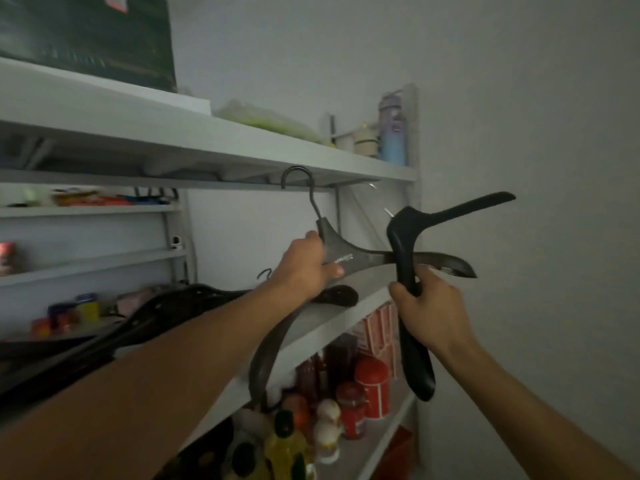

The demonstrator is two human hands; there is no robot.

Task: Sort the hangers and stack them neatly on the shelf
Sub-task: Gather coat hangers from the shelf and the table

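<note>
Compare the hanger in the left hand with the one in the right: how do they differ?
The left hand grips the grey-brown hanger near its neck, hook up. The right hand grips the black hanger by one arm, turned on end, so it crosses the other. Both are broad-shouldered.

The dark box (86, 39) on the top shelf is cut off by the upper edge; small white lettering (343, 260) on the dark grey hanger (367, 259) is blurred.

left hand (306, 263), right hand (427, 306), both clenched
</note>
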